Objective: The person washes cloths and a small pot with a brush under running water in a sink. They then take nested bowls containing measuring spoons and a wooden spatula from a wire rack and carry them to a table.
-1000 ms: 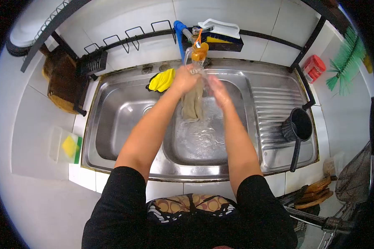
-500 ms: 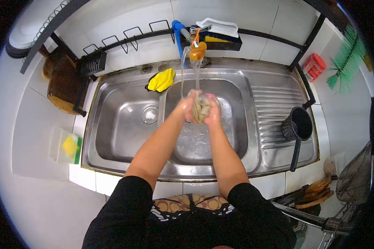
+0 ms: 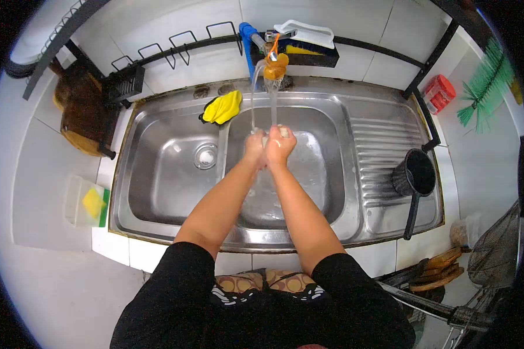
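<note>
Over the right sink basin (image 3: 317, 198), my left hand (image 3: 254, 146) and my right hand (image 3: 280, 146) are pressed close together. Both are closed around a wet, beige cloth (image 3: 284, 132), bunched so that only small bits show between the fingers. Water runs from the tap (image 3: 275, 68) in two streams, one falling at each hand. The tap has an orange-brown fitting at its mouth and a blue pipe (image 3: 249, 46) beside it.
A yellow and black cloth (image 3: 222, 108) hangs over the back rim near the divider. The left basin (image 3: 163, 192) has a drain (image 3: 205, 156). On the ribbed drainboard stands a black dipper (image 3: 414, 174). A black rack (image 3: 364, 46) spans the back wall.
My hands have drawn together and squeezed the cloth, which was spread more loosely between them. The right hand has shifted left. The camera view has moved slightly.
</note>
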Action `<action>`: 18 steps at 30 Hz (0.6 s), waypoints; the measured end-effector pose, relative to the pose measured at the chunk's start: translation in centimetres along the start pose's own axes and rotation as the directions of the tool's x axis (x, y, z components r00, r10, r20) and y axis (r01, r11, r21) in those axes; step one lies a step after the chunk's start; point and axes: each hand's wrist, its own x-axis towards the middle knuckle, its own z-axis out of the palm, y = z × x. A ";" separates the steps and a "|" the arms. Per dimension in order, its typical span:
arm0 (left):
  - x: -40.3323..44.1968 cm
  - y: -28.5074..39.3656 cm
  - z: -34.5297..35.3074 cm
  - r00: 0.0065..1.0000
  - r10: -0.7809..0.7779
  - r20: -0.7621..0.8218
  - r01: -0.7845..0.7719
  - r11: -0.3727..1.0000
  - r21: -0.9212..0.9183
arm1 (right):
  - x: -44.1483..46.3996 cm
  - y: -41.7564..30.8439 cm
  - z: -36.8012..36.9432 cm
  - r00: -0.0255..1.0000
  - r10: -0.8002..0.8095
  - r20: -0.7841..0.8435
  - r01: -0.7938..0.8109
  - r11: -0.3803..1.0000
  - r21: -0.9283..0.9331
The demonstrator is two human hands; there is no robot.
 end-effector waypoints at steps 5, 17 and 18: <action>-1.8 0.7 0.8 0.974 0.177 -0.139 -0.089 0.870 0.485 | 2.0 3.5 -0.6 0.996 0.083 0.031 -0.074 0.973 -0.217; -6.3 10.5 6.3 0.969 0.225 0.100 -0.221 0.617 0.755 | 4.1 10.7 -6.9 0.854 0.359 0.377 0.015 0.707 -0.707; -5.3 10.2 6.7 0.969 0.224 0.106 -0.238 0.716 0.656 | 4.5 10.1 -7.0 0.861 0.325 0.392 0.014 0.754 -0.657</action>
